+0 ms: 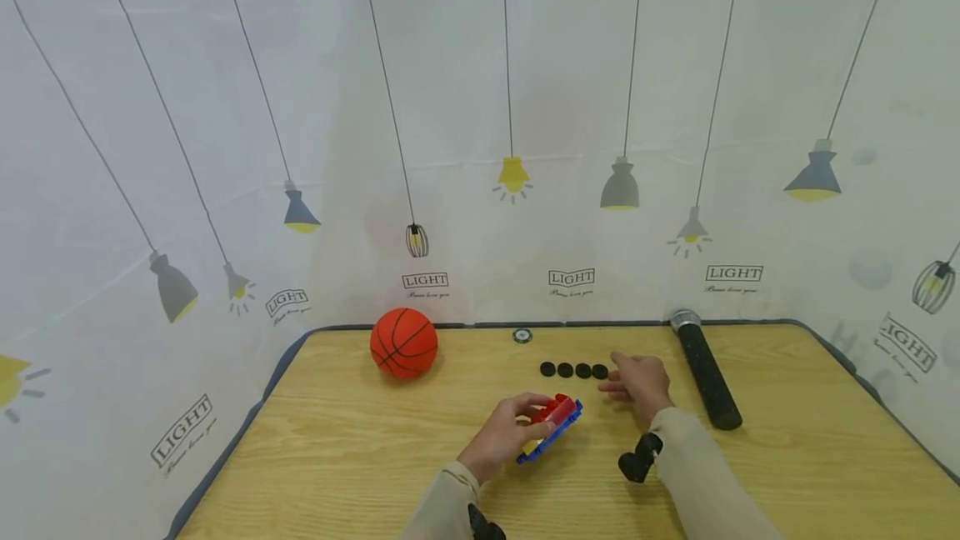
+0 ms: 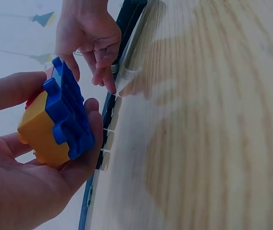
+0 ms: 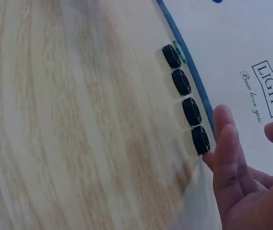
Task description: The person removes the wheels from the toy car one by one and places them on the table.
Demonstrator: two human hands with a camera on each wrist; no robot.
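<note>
My left hand (image 1: 504, 433) grips a toy block assembly (image 1: 553, 422) with a blue plate, a yellow brick and red parts, tilted just above the wooden table (image 1: 360, 457). In the left wrist view the blue and yellow blocks (image 2: 62, 120) sit between thumb and fingers of that hand (image 2: 26, 187). My right hand (image 1: 639, 382) lies open beside the right end of a row of several black wheels (image 1: 573, 370). In the right wrist view its fingers (image 3: 226, 153) are straight, one fingertip right beside the nearest wheel (image 3: 200, 140).
An orange basketball (image 1: 403, 342) rests at the back left of the table. A black cylinder with a silver cap (image 1: 705, 372) lies to the right of my right hand. A small round disc (image 1: 522, 335) sits at the back edge. A lamp-printed cloth surrounds the table.
</note>
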